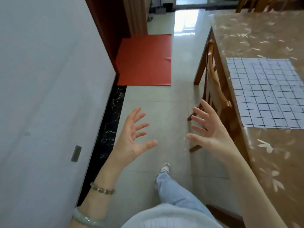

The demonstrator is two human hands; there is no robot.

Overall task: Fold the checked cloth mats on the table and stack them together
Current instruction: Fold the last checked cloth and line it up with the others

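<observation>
Holding both hands up in the lower middle of the frame, you have nothing in either of them. Your left hand (133, 137) and right hand (209, 129) face each other palm to palm over the pale tiled floor (164, 104), with a gap between them. All the fingers are spread apart and slightly bent.

One white cloth mat with a dark blue check (266, 92) is in view. It lies flat at the right of the frame on the table with the tan leaf-patterned cover (263, 35), close to the table's near edge, and its right side runs out of the picture. Neither hand touches it; your right hand is the nearer one.

One brown wooden chair (213, 89) stands pushed in against the table's edge, just behind your right hand in the picture. One flat red floor mat (144, 60) lies at the upper centre, against the dark doorway.

You wear two bands on your left arm: one beaded bracelet (102, 189) at the wrist and one pale green bangle (87, 218) lower down. One leg in light blue jeans (172, 191) and one white shoe (165, 167) show at the bottom centre.
</observation>
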